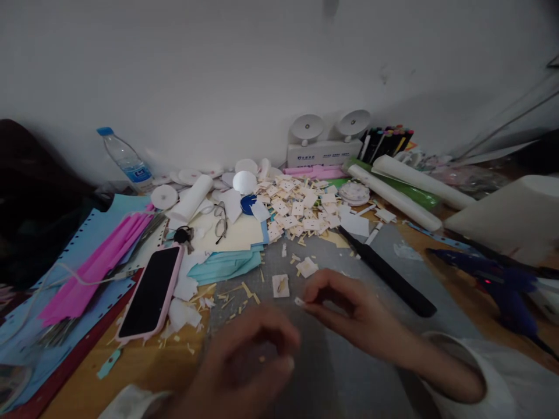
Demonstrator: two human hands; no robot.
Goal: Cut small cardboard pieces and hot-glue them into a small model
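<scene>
White is showing at the tips of my right hand point(367, 314): its thumb and forefinger are pinching a small white piece point(299, 301) by its edge, the fingers closing at the ends and bowing apart behind. The piece is hanging above the grey mat point(325, 361), near the lower right corner of a square cream tile point(280, 286) that is lying flat with a small bit at its middle. My left hand point(222, 355) is curving lower and nearer to me, thumb and forefinger arching towards each other; blur is hiding the tips, so I cannot tell whether they are meeting or gripping anything.

For something so slight, I am judging that a light pinch is serving better than a hard squeeze, which could be bending it or flicking it away. Loose pale slivers point(248, 292) are lying to the left, and a dropped piece could be getting lost among them. My right wrist should be staying steady, and my left fingers should be keeping clear of my view of the piece.
</scene>
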